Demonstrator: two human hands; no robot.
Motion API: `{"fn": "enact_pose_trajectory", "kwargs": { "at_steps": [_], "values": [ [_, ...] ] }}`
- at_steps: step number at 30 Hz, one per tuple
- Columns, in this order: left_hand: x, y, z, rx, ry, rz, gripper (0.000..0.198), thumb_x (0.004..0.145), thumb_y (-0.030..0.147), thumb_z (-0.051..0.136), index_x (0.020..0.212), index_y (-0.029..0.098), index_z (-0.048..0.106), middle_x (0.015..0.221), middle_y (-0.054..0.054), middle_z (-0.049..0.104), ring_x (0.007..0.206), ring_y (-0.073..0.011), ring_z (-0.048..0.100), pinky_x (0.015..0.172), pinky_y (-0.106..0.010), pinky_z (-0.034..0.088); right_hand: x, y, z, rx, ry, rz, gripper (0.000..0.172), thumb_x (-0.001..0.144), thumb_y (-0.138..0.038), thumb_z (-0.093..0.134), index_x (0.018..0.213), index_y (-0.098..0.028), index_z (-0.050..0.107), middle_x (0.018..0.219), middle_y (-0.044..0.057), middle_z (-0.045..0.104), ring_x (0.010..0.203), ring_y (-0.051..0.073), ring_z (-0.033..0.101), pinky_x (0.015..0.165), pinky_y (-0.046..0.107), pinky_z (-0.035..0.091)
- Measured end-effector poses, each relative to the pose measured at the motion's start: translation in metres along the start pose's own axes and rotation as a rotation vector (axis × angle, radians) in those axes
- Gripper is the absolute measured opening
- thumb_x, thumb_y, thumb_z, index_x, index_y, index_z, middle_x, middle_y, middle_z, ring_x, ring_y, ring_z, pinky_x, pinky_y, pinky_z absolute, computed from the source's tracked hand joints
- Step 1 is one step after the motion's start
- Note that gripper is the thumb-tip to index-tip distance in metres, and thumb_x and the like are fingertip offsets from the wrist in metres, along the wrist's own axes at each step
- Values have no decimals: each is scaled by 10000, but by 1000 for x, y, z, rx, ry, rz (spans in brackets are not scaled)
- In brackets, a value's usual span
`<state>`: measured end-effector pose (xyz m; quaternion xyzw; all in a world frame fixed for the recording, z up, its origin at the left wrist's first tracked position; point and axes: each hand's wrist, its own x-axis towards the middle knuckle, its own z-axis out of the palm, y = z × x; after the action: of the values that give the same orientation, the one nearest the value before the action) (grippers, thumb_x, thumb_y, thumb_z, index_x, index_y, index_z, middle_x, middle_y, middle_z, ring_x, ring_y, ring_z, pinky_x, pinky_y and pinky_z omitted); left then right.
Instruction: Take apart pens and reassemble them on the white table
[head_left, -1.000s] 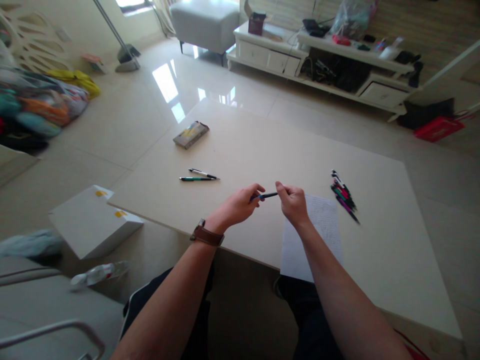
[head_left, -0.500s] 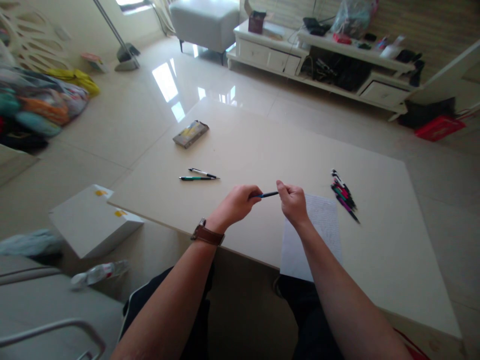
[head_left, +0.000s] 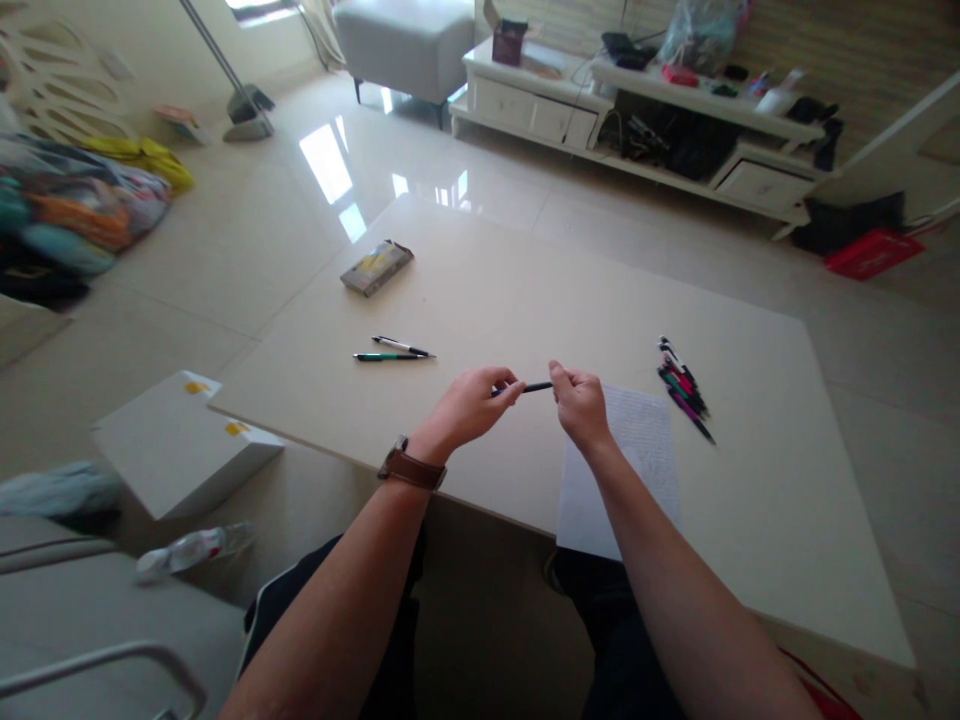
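Above the near table [head_left: 480, 300] edge, left hand [head_left: 469, 408] and right hand [head_left: 579, 405] pinch one pen [head_left: 534, 387] by its ends.

Paper [head_left: 637, 450] lies on table [head_left: 525, 290], pens [head_left: 682, 390] behind.

The floor [head_left: 225, 260] is made of shiny cream tiles, and bright window light [head_left: 325, 163] shines back off it near the top middle. A big cream worktop [head_left: 525, 290] fills the middle of the frame. At the top stands a grey footstool [head_left: 405, 40], with a long, low white cabinet [head_left: 540, 110] to its right. The wall [head_left: 862, 50] in the upper right has thin stripes. A heap of colourful clothes [head_left: 82, 215] lies at the upper left. A white box [head_left: 172, 450] sits on the floor at the lower left.
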<state>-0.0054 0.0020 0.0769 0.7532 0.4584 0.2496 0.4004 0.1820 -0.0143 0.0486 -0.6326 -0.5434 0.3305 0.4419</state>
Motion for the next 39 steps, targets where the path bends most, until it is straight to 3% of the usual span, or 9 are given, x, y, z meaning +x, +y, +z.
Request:
{"fn": "enact_pose_trajectory", "kwargs": {
  "at_steps": [8,13,17,20,23,26,29,33,39],
  "values": [
    [5,1,2,-58,134,37,104,761,247,759,863,231,769,824,-24,746,714,-150,604,695,-293,431,1,5,-5,106,10,83,557,896,-601,534,523,-215,383,462,-49,330,433,87,291,444,269,220],
    [11,5,0,-646,256,-132,357,653,317,856,949,180,712,865,-51,734,726,-141,621,684,-272,454,2,6,-8,381,-29,235,565,812,-650,616,552,-236,332,451,-81,288,391,66,223,399,250,168],
    [18,10,7,-1181,322,-239,323,693,323,836,900,163,646,837,-19,672,849,-136,640,828,-286,480,-6,0,-17,342,-432,272,557,854,-650,568,548,-201,445,463,-36,427,412,79,371,434,238,291],
    [21,16,10,-1388,247,-329,233,815,331,726,964,187,619,743,24,582,713,-105,598,769,-292,497,-10,0,-25,194,-665,251,550,903,-634,500,673,-151,625,652,51,632,578,123,567,547,249,415],
    [22,21,10,-1381,157,-391,218,931,391,542,860,189,583,605,45,435,503,-75,405,568,-244,426,-9,5,-30,163,-506,243,477,899,-586,523,761,-149,654,741,54,662,666,139,608,595,256,441],
    [23,24,16,-1264,108,-392,354,961,469,453,743,194,507,583,33,386,504,-90,380,553,-253,423,-10,5,-28,290,-387,247,364,879,-510,576,803,-159,637,781,42,656,741,148,622,685,278,486],
    [26,26,29,-1184,126,-355,370,948,506,472,749,194,489,665,-4,490,637,-115,519,674,-275,501,-18,-2,-18,516,-426,281,285,828,-443,677,934,-191,597,882,34,658,860,169,639,805,331,525],
    [27,23,44,-1132,120,-318,333,878,515,606,871,183,576,992,-70,646,901,-170,618,735,-293,537,-28,-10,-8,639,-452,311,444,759,-361,779,1087,-242,504,841,-9,616,834,178,638,800,363,551],
    [24,19,49,-1016,-38,-400,470,814,578,664,1135,235,668,978,-80,659,783,-182,624,558,-257,464,-29,-10,-9,674,-460,255,302,826,-386,705,1030,-262,520,899,-2,585,822,172,627,772,381,580]
  ]
}}
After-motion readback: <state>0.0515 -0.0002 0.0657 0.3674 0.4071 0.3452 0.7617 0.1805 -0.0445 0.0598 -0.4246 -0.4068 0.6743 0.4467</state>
